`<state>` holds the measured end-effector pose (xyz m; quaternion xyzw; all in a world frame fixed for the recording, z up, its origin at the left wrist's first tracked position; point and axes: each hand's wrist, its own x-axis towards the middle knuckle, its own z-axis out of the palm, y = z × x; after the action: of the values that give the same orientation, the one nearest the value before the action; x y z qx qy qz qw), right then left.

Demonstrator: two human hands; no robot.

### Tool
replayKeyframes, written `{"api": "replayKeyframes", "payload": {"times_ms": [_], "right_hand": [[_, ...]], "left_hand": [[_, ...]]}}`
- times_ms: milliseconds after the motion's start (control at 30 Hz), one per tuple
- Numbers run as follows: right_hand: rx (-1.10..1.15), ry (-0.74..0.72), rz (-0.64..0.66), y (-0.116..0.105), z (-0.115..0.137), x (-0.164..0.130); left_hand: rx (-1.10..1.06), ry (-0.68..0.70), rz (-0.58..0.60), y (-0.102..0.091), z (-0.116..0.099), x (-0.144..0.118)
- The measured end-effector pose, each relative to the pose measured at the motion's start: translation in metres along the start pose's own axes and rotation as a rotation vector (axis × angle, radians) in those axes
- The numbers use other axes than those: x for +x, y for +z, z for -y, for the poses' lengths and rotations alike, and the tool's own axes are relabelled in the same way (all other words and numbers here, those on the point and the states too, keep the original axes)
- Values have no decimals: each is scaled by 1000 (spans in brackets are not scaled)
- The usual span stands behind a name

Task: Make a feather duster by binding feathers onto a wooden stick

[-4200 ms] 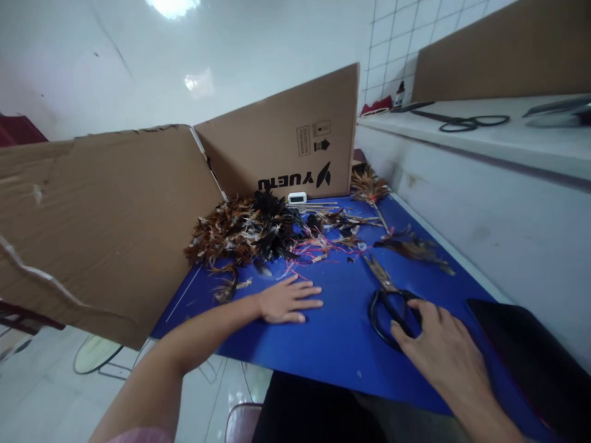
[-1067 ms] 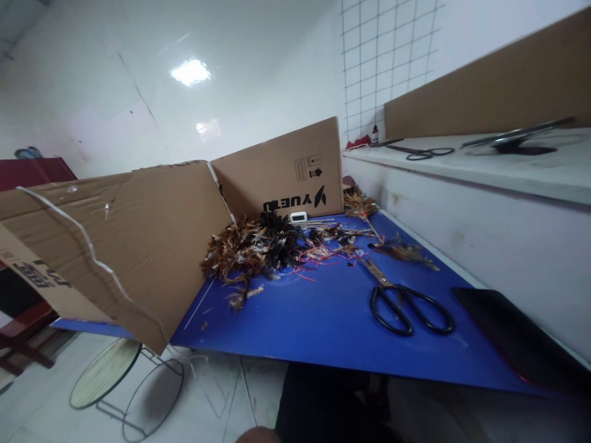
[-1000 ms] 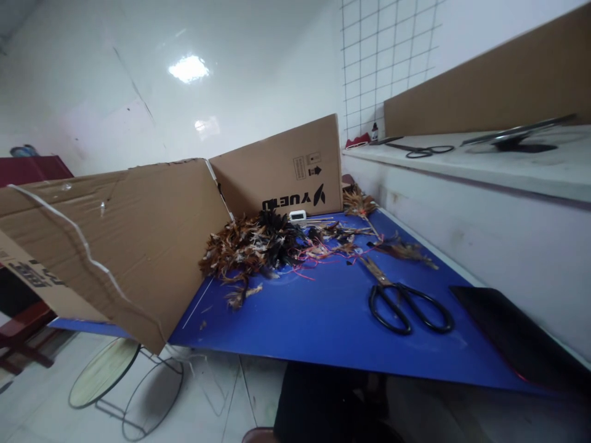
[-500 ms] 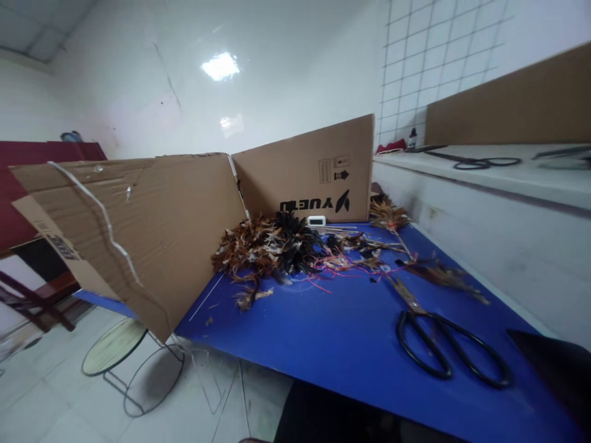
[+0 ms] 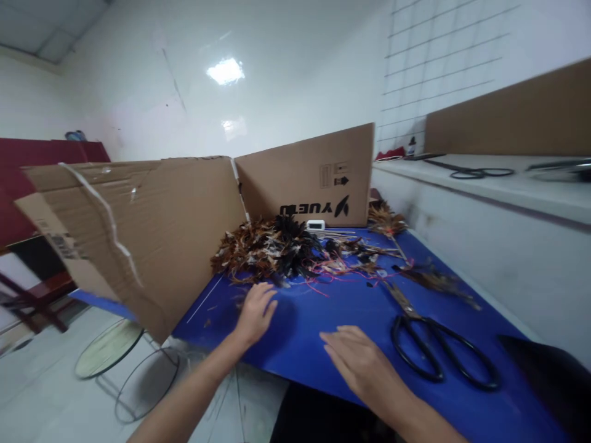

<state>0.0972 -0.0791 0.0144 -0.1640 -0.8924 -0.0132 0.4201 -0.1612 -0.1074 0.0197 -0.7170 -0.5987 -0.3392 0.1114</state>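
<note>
With blades away, scissors (image 5: 434, 344) beside right hand (image 5: 362, 363).

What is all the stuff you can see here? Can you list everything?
feathers: one pile, brown and black, far side of the mat by the cardboard
strings: a few, pink, beside the feathers
scissors: one pair, black handles, on the mat at the right
mat: one, blue, covering the table
cardboard wall: one, brown, standing behind and left of the mat
small white box: one, against the cardboard
second scissors: one pair, black, on the white ledge
stool: one, round, on the floor
left hand: open, near the feathers
right hand: open, over the mat, left of the scissors
</note>
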Motion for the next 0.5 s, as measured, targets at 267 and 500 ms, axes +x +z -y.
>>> {"api": "replayKeyframes", "payload": {"times_ms": [267,500], "right_hand": [[-95,63,279,-35,12,-31],[-162,159,299,-71,11,-61]], "left_hand": [[475,-121,308,24,80,20],[500,-117,354,33,77,58]]}}
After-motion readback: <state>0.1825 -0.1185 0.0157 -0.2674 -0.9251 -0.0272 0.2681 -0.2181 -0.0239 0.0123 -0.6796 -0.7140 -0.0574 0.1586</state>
